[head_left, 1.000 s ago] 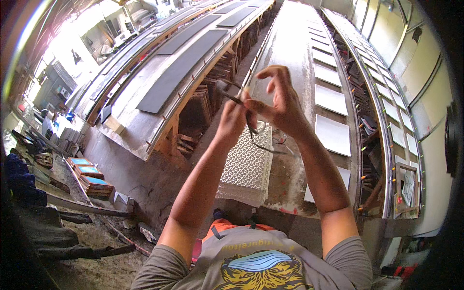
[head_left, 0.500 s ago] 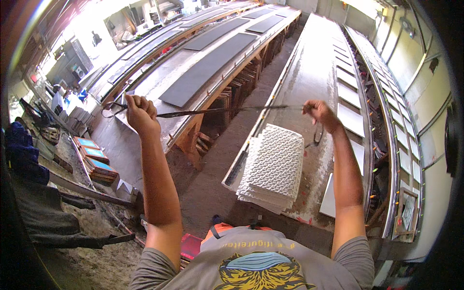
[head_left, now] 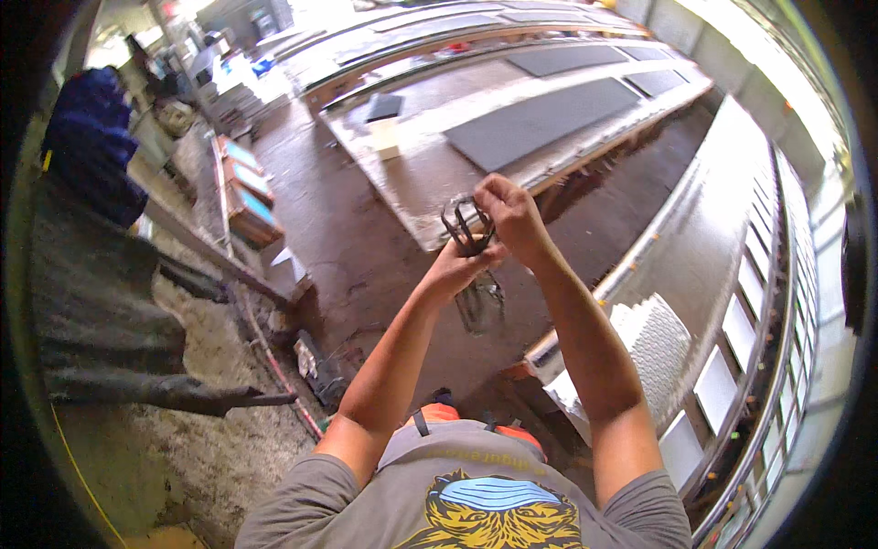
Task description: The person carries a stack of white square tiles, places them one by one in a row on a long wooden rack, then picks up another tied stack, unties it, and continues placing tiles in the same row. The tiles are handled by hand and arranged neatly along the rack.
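Note:
A thin dark strap (head_left: 455, 220) is gathered in loops between my two hands, with part of it hanging below them. My left hand (head_left: 457, 267) is wrapped around the lower part of the loops. Just above and to the right, my right hand (head_left: 510, 212) is closed with its fingers at the top of the loops, close to the left one. The material looks like a flat band or cord; which one I cannot tell.
A long table with dark grey sheets (head_left: 549, 123) lies ahead. To the right, a stack of white textured sheets (head_left: 654, 352) sits on another long table (head_left: 677, 247), with flat white panels (head_left: 716, 389) beyond it. Blue-topped wooden frames (head_left: 251, 210) and dark cloth (head_left: 101, 302) are at left.
My hands have come together from wide apart, and the strap that was stretched between them is now bunched in loops. The view has turned to the left.

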Demonstrator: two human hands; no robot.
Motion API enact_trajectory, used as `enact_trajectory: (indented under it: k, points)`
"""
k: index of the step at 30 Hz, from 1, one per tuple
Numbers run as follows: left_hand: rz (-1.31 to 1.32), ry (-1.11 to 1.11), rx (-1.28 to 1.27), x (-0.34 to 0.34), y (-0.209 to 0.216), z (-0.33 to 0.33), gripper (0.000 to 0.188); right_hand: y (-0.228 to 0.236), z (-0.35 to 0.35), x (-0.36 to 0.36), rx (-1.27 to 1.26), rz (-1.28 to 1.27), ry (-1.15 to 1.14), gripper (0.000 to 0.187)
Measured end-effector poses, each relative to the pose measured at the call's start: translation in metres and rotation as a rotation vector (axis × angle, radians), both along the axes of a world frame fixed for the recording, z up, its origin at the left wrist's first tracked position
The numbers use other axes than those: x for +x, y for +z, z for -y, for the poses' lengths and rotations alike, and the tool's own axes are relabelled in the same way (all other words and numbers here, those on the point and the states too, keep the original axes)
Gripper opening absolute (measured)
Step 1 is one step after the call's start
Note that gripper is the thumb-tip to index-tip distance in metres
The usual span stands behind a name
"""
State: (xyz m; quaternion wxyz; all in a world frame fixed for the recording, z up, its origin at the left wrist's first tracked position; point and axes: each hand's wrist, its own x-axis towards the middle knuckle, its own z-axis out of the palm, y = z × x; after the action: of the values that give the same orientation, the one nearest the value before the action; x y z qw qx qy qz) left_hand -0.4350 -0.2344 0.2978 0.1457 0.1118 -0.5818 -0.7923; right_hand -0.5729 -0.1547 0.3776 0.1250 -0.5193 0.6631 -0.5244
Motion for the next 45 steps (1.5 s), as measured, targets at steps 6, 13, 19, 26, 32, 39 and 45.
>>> enact_trajectory:
  k: [6,13,19,26,32,39,45]
  points:
    - [0.244,0.639,0.568,0.093,-0.108,0.081,0.039,-0.144,0.083,0.070,0.648,0.388,0.317,0.091]
    - [0.138,1.029,0.841,0.182,-0.203,0.127,0.042,-0.228,0.150,0.170,0.768,0.206,0.474,0.042]
    - [0.451,1.270,0.815,0.238,-0.247,0.185,0.044,-0.285,0.242,0.218,0.888,0.100,0.717,0.036]
    - [0.577,1.253,1.142,0.297,-0.311,0.280,0.083,-0.382,0.380,0.256,0.988,0.429,0.496,0.018]
    - [0.562,1.247,1.123,0.326,-0.333,0.361,0.115,-0.453,0.484,0.315,0.863,0.254,0.408,0.025]
    - [0.538,1.322,1.047,0.354,-0.350,0.429,0.105,-0.487,0.581,0.385,0.909,0.297,0.533,0.042]
    - [0.590,1.358,1.021,0.369,-0.359,0.422,0.102,-0.474,0.573,0.409,0.972,0.057,0.418,0.076]
